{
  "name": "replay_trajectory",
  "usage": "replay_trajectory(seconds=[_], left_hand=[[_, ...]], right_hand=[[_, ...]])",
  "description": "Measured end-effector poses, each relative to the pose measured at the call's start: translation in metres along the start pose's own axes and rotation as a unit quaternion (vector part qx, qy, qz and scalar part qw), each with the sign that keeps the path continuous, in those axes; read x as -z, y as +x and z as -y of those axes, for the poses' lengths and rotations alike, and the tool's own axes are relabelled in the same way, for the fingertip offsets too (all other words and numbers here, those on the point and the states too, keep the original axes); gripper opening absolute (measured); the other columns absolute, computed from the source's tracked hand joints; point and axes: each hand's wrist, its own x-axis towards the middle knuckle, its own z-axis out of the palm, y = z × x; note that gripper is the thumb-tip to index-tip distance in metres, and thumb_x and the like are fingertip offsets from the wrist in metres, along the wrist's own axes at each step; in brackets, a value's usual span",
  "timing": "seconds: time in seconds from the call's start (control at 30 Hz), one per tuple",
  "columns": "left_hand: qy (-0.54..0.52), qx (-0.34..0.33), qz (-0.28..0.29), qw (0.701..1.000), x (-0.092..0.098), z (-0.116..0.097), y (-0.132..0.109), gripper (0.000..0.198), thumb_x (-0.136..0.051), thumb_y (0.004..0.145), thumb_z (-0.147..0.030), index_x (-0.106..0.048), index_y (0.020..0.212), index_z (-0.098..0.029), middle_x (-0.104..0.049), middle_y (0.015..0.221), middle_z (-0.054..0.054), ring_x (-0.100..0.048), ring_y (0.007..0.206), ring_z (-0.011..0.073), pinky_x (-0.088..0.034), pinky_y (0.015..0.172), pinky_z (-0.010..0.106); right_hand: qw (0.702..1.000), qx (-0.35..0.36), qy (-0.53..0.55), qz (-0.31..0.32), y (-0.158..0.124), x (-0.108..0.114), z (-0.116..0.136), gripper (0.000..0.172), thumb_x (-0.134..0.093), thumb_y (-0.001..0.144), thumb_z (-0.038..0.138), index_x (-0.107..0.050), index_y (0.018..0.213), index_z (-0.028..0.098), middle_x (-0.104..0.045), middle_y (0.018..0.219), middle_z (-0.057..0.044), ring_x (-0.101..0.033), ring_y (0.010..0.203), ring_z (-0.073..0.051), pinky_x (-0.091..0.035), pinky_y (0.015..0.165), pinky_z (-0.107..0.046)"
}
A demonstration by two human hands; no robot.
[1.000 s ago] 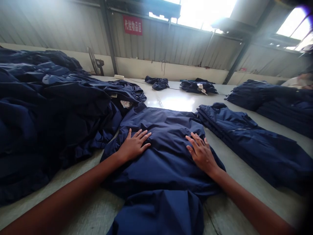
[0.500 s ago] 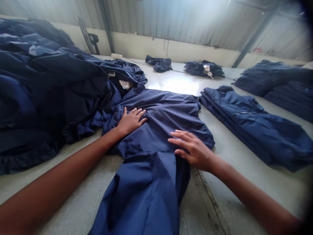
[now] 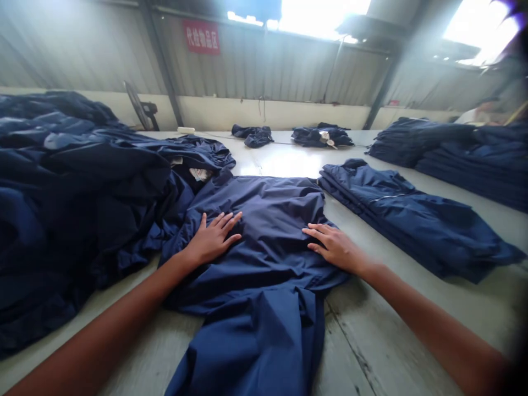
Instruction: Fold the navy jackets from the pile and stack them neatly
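Right hand back down on a navy jacket since the previous view, no longer lifted: palm flat, fingers loosely spread, pinching nothing. Left hand also open, fingers fanned, pressed flat on the jacket's left side. Jacket spread on a pale table straight ahead at 12 o'clock, its lower part trailing toward 6 o'clock. Touching it at 9 o'clock, a heaped pile of navy garments; just beside it at 3 o'clock, a folded navy stack. Farther off at 2 o'clock, more stacked garments; at 12 o'clock, two small navy bundles. Beyond, a corrugated metal wall with a red sign, a standing fan, and a person in white at 1 o'clock.
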Motion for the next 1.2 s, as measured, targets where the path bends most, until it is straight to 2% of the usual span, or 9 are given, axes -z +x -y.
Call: replay_trajectory(seconds=[0.1, 0.2, 0.33, 0.57, 0.7, 0.83, 0.97, 1.07, 1.2], left_hand=[[0.005, -0.024, 0.019, 1.0, 0.006, -0.001, -0.002, 0.065, -0.036, 0.106, -0.066, -0.023, 0.166, -0.044, -0.038, 0.169, 0.007, -0.035, 0.155, 0.0367, -0.012, 0.12, 0.079], [0.003, -0.037, 0.052, 0.998, 0.016, -0.002, -0.001, 0.063, -0.038, 0.104, -0.068, -0.03, 0.163, -0.047, -0.044, 0.166, 0.008, -0.043, 0.15, 0.0376, -0.018, 0.118, 0.08], [0.034, -0.029, -0.006, 0.999, 0.029, -0.018, 0.017, 0.052, -0.033, 0.109, -0.058, -0.054, 0.153, -0.04, -0.053, 0.158, 0.01, -0.044, 0.149, 0.0376, -0.019, 0.117, 0.081], [-0.014, -0.153, -0.01, 0.988, 0.025, -0.114, 0.097, 0.055, -0.028, 0.112, -0.05, -0.033, 0.165, -0.037, -0.036, 0.17, 0.005, -0.032, 0.157, 0.0336, -0.025, 0.123, 0.07], [-0.025, -0.19, 0.023, 0.981, 0.005, -0.157, 0.149, 0.052, -0.03, 0.112, -0.046, -0.038, 0.163, -0.036, -0.038, 0.169, 0.006, -0.031, 0.157, 0.0359, -0.023, 0.122, 0.073], [-0.04, -0.186, 0.079, 0.979, -0.016, -0.161, 0.171, 0.054, -0.03, 0.112, -0.047, -0.033, 0.164, -0.037, -0.04, 0.168, 0.009, -0.034, 0.156, 0.0376, -0.024, 0.117, 0.078], [-0.053, -0.193, 0.059, 0.978, -0.027, -0.154, 0.166, 0.056, -0.026, 0.112, -0.051, -0.029, 0.165, -0.037, -0.036, 0.17, 0.006, -0.029, 0.158, 0.037, -0.018, 0.12, 0.077], [-0.06, -0.205, -0.002, 0.977, -0.027, -0.155, 0.158, 0.055, -0.03, 0.111, -0.052, -0.034, 0.163, -0.035, -0.042, 0.167, 0.006, -0.031, 0.158, 0.0345, -0.016, 0.124, 0.074], [-0.078, -0.221, -0.096, 0.967, -0.023, -0.16, 0.151, 0.046, -0.034, 0.112, -0.04, -0.048, 0.154, -0.03, -0.055, 0.154, 0.008, -0.04, 0.152, 0.0289, -0.016, 0.129, 0.063]], right_hand=[[0.997, -0.046, 0.023, -0.053, 0.001, 0.006, -0.009, 0.039, -0.046, 0.108, 0.04, -0.067, 0.138, 0.026, -0.073, 0.13, -0.009, -0.068, 0.118, -0.026, -0.054, 0.104, -0.042], [0.991, -0.082, -0.03, -0.099, 0.0, 0.007, -0.02, 0.044, -0.048, 0.107, 0.039, -0.063, 0.144, 0.022, -0.062, 0.149, -0.013, -0.056, 0.138, -0.029, -0.044, 0.116, -0.047], [0.993, -0.118, -0.026, 0.003, 0.0, -0.007, -0.038, 0.057, -0.04, 0.109, 0.046, -0.044, 0.16, 0.021, -0.037, 0.168, -0.017, -0.037, 0.154, -0.033, -0.031, 0.123, -0.061], [0.979, -0.174, -0.056, -0.091, 0.003, -0.004, -0.026, 0.075, -0.043, 0.107, 0.058, -0.03, 0.166, 0.014, -0.026, 0.171, -0.024, -0.03, 0.157, -0.038, -0.033, 0.121, -0.062], [0.963, -0.236, -0.131, 0.0, -0.007, 0.001, 0.008, 0.069, -0.049, 0.105, 0.052, -0.039, 0.163, 0.016, -0.045, 0.159, -0.029, -0.053, 0.14, -0.044, -0.049, 0.105, -0.063], [0.951, -0.25, -0.171, 0.068, -0.019, -0.003, 0.032, 0.075, -0.057, 0.1, 0.06, -0.057, 0.149, 0.003, -0.075, 0.108, -0.033, -0.076, 0.099, -0.041, -0.06, 0.074, -0.047], [0.958, -0.227, -0.162, 0.058, -0.021, 0.004, 0.036, 0.052, -0.05, 0.103, 0.06, -0.081, 0.106, 0.019, -0.076, 0.073, -0.02, -0.076, 0.07, -0.033, -0.055, 0.06, -0.039], [0.962, -0.23, -0.144, 0.009, -0.014, 0.022, 0.024, 0.054, -0.042, 0.106, 0.059, -0.078, 0.092, 0.02, -0.074, 0.07, -0.018, -0.075, 0.07, -0.032, -0.053, 0.062, -0.038], [0.951, -0.276, -0.12, -0.067, -0.006, 0.037, -0.013, 0.036, -0.037, 0.11, 0.032, -0.071, 0.113, 0.018, -0.076, 0.094, -0.016, -0.075, 0.087, -0.03, -0.053, 0.077, -0.039]])
